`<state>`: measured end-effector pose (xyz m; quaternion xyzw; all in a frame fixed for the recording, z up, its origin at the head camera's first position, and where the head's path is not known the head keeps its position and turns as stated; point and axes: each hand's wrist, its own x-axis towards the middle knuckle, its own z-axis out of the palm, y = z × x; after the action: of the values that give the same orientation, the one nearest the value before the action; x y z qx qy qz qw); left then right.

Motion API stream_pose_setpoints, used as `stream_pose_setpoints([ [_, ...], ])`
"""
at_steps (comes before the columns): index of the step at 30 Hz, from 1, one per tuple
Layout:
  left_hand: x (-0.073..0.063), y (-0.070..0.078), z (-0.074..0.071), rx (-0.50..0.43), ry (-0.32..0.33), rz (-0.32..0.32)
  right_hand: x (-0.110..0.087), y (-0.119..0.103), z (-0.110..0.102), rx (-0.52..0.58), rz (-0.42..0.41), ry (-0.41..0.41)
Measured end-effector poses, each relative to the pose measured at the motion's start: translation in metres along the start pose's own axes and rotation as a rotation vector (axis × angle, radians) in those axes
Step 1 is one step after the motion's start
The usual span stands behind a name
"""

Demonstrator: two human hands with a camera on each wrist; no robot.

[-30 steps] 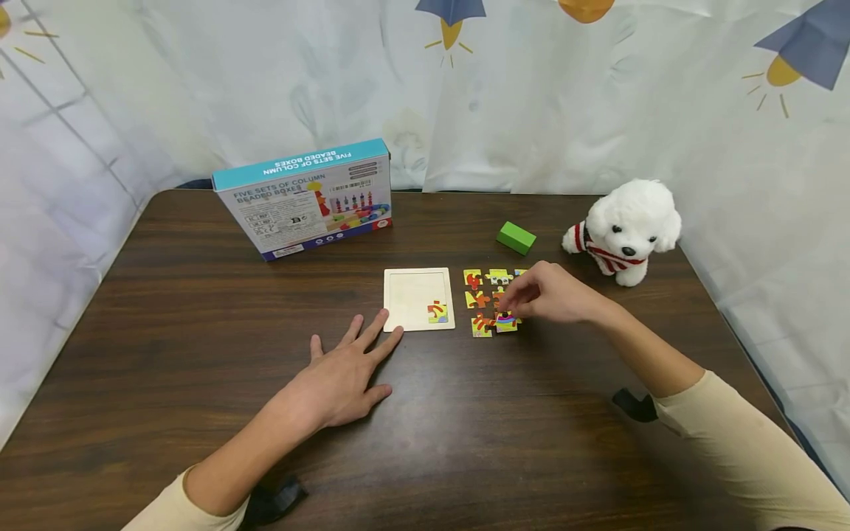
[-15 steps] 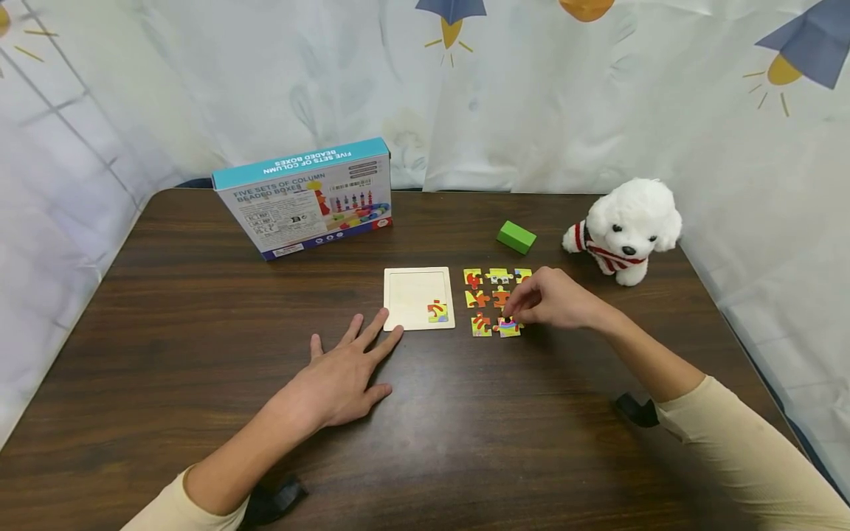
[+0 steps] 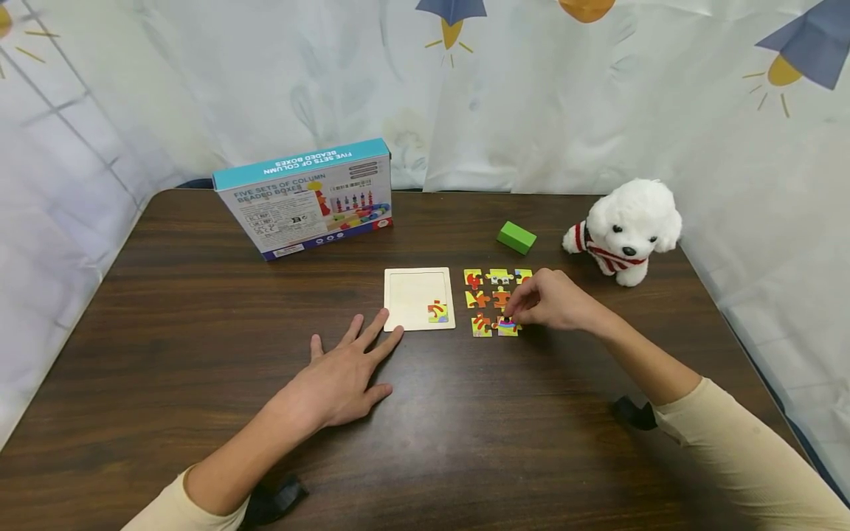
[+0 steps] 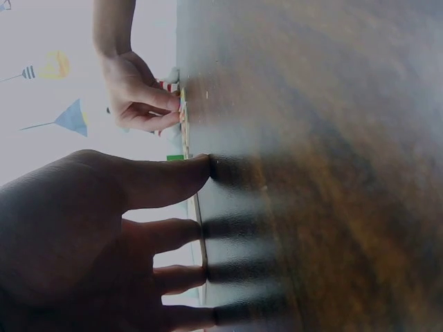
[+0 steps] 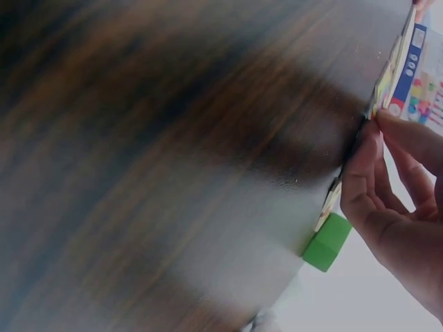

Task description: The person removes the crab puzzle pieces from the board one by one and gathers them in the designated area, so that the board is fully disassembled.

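Note:
My left hand lies with spread fingers on the table, its fingertips touching the near left corner of a square wooden puzzle tray. One puzzle piece lies in the tray's near right corner. To the right of the tray, several yellow and red puzzle pieces are laid out in rows. The thumb and fingers of my right hand pinch a puzzle piece with rainbow stripes in the nearest row, low at the tabletop. In the right wrist view, the right hand partly hides that piece.
Beyond the pieces lies a green block. A white plush dog in a red striped outfit sits at the back right. A toy box stands at the back left, before a white patterned curtain.
My right hand has shifted slightly right, and the rainbow piece slid a little right and then slightly back. A far right piece now shows more. The left hand stays put.

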<state>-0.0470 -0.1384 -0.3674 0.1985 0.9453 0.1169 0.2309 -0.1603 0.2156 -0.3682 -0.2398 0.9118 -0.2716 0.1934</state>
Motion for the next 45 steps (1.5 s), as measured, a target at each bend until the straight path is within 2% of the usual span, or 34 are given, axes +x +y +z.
stream_pose_setpoints([
  [29, 0.000, 0.000, -0.001, -0.002, -0.003, 0.000, 0.001, -0.004, 0.000, 0.001, -0.026, 0.012],
  [37, 0.000, 0.000, 0.000, -0.007, -0.004, 0.000, 0.006, -0.014, 0.000, -0.002, -0.041, 0.024],
  [45, 0.000, 0.000, 0.000, -0.010, -0.002, -0.001, 0.021, -0.033, 0.006, 0.011, -0.067, 0.023],
])
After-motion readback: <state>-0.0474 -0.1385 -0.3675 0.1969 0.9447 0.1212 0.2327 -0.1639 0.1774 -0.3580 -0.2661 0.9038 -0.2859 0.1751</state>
